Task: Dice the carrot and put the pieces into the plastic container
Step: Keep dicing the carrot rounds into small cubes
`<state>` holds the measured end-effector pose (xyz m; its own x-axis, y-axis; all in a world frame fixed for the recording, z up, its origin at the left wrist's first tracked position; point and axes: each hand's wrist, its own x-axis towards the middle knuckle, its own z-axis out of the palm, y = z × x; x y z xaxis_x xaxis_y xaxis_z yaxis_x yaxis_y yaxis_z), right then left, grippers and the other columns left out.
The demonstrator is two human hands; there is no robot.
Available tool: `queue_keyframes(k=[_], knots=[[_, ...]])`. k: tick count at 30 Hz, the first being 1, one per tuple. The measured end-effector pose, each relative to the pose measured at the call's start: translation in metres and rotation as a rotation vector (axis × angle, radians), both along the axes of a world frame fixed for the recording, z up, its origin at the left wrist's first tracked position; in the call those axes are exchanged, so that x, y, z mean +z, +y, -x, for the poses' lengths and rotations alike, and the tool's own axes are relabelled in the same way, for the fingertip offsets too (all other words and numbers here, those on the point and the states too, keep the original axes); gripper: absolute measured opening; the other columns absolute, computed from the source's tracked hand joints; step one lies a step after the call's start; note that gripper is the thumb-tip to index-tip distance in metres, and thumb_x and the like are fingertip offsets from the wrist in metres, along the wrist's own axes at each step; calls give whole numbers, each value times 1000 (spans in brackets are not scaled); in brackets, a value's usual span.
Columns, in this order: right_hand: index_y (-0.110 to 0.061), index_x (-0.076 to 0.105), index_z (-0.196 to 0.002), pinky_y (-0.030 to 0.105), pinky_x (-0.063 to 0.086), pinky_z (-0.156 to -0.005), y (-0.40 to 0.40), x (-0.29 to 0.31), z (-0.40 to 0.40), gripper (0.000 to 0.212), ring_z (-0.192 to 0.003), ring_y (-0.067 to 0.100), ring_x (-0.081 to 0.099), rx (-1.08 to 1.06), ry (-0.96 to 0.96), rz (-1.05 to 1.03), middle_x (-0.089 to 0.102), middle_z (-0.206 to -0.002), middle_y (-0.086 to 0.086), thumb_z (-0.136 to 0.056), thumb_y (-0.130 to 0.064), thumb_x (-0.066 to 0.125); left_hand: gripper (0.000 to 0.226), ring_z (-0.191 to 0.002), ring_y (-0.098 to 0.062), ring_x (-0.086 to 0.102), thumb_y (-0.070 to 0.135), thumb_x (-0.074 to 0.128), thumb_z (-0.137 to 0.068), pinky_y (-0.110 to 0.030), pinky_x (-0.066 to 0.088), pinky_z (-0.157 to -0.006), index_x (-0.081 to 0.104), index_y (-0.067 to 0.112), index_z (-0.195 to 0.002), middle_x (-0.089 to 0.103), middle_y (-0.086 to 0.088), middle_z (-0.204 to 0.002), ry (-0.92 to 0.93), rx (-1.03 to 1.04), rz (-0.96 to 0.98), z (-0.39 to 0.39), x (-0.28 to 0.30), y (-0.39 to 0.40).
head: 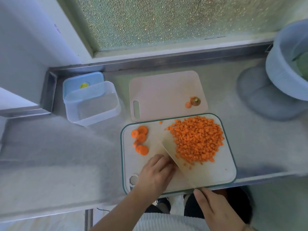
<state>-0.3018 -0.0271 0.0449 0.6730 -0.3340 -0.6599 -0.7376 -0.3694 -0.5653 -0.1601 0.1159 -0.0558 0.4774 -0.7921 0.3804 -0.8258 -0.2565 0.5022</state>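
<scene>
Steel worktop (58, 164), brushed, runs under a frosted window (158, 22); raised rim at the far edge. White tub (283, 72) far right, contents unclear. Two cutting boards: green-edged board (216, 172) near, plain board (163, 94) beyond it, carrying the carrot stub (195, 101).

Diced carrot (198, 139) heaped on the right half of the near board; uncut carrot rounds (140, 140) at its left. Plastic container (93, 104) stands well apart, far left, nothing in it, lid (83, 82) behind.

Pale knife (175, 155) lies slantwise against the heap. Left hand (156, 174) curls at the blade's near left side, fingertips hidden; what it pins cannot be told. Right hand (215, 209) closes round the knife handle.

Judgement: dicing nearly done. Keep left fingertips tucked back, blade tip down, cuts even; finish the rounds before transfer.
</scene>
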Motion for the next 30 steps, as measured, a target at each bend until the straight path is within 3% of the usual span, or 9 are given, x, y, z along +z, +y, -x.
queue_keyframes(k=[4, 7, 9, 12, 14, 21, 24, 28, 30], knots=[[-42, 54, -91, 19, 47, -81, -2, 2, 13, 99, -89, 2, 63, 3, 4, 62, 71, -88, -13, -43, -102, -10, 9, -93, -28, 66, 13, 71, -95, -37, 55, -82, 76, 5, -96, 70, -4, -106, -8, -13, 32, 0, -7, 3], [-40, 49, -94, 14, 43, -81, 0, 14, 13, 68, -71, 0, 57, 38, 38, 63, 61, -72, -8, -69, -84, 4, 7, -95, -27, 66, 10, 76, -91, -36, 55, -82, 76, 6, -96, 70, -3, -106, 16, -10, 49, 1, -10, 4], [-40, 44, -95, 18, 40, -88, 0, 18, 12, 58, -69, 4, 53, 40, 54, 50, 57, -75, -6, -72, -75, 4, 7, -95, -27, 66, 10, 77, -90, -36, 55, -82, 77, 7, -97, 70, -3, -106, 25, -10, 57, 1, -10, 4], [-41, 49, -86, 19, 44, -84, -2, 7, 13, 93, -80, 5, 61, 45, -1, 50, 69, -84, -3, -47, -98, -14, 6, -93, -26, 66, 10, 75, -91, -35, 55, -82, 77, 6, -95, 70, -4, -104, 19, -16, 64, -1, -9, 3], [-43, 50, -87, 21, 45, -89, -3, -4, 12, 98, -83, 5, 62, 43, -24, 28, 70, -87, -5, -40, -101, -15, 5, -93, -26, 65, 10, 74, -91, -34, 55, -83, 77, 7, -95, 70, -4, -103, 14, -22, 64, -2, -8, 3], [-21, 63, -91, 34, 48, -87, -5, -12, 2, 96, -89, 13, 61, 36, -81, -57, 69, -89, 4, -67, -93, 5, 6, -91, -25, 64, 6, 77, -86, -32, 55, -85, 76, 4, -91, 70, -7, -100, -3, -38, 59, -5, -4, 5], [-27, 62, -94, 31, 45, -88, -2, -8, 18, 68, -86, 13, 63, 11, -48, -4, 71, -91, 7, -82, -78, 18, 3, -87, -25, 63, 5, 76, -86, -33, 55, -82, 74, 3, -85, 69, -7, -95, -31, -43, 58, -6, -4, 5], [-45, 52, -90, 16, 41, -83, 5, -6, 22, 88, -83, -1, 57, 48, 13, 94, 65, -83, -6, -54, -94, -11, 4, -90, -24, 65, 8, 76, -88, -32, 55, -86, 76, 4, -89, 71, -5, -98, -31, -52, 57, -6, -8, 7], [-41, 54, -92, 19, 43, -87, 4, -12, 15, 93, -91, 2, 60, 49, -15, 24, 67, -87, -7, -53, -97, -10, 5, -93, -24, 66, 9, 75, -90, -31, 55, -88, 77, 5, -91, 71, -4, -99, -23, -52, 57, -6, -8, 7]])
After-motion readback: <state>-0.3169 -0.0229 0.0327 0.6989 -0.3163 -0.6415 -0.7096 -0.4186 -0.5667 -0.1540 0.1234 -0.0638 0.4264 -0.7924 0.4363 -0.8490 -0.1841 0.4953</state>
